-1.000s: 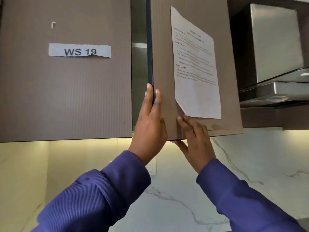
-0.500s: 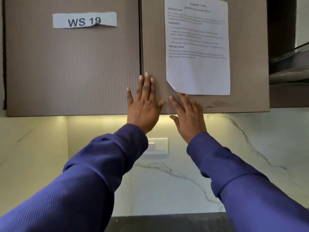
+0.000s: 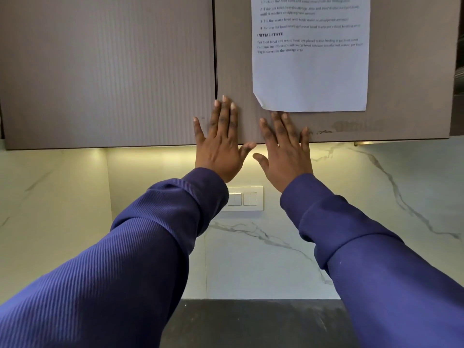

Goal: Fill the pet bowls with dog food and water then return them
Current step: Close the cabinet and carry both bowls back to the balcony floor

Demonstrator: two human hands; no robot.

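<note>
**Both hands flat on closed wall cabinet; pet bowls not in view**

Task items: neither pet bowl, no dog food and no water source appears in this view, so their location, heading and long axis cannot be reported.

Hands: the left hand (image 3: pixel 221 144) lies palm-forward against the lower left corner of the right cabinet door (image 3: pixel 406 71), fingers (image 3: pixel 224 114) extended upward, slightly spread and holding nothing; its index and middle tips sit beside the vertical seam shared with the left cabinet door (image 3: pixel 108 71). The right hand (image 3: pixel 286 151) is flat just beside it, fingers straight, pointing up, holding nothing, with tips touching or just below the lower edge of the paper notice (image 3: pixel 311 76). Both thumbs hang below the door's bottom edge. Both arms wear blue ribbed sleeves (image 3: pixel 160 222).

Surface and room: both doors are brown, finely ribbed and shut flush. Under-cabinet lighting glows on a white marble-veined backsplash (image 3: pixel 251 259). A white switch plate (image 3: pixel 244 198) is mounted on it, between the wrists. A dark tabletop (image 3: pixel 251 322) runs along the bottom of the view.

Writing: the notice shows numbered steps, partly blurred; legible portions include "Fill the water bowl with fresh water", the bold heading "INITIAL STATE", and "Pet food bowl and water bowl are placed in the feeding area".
</note>
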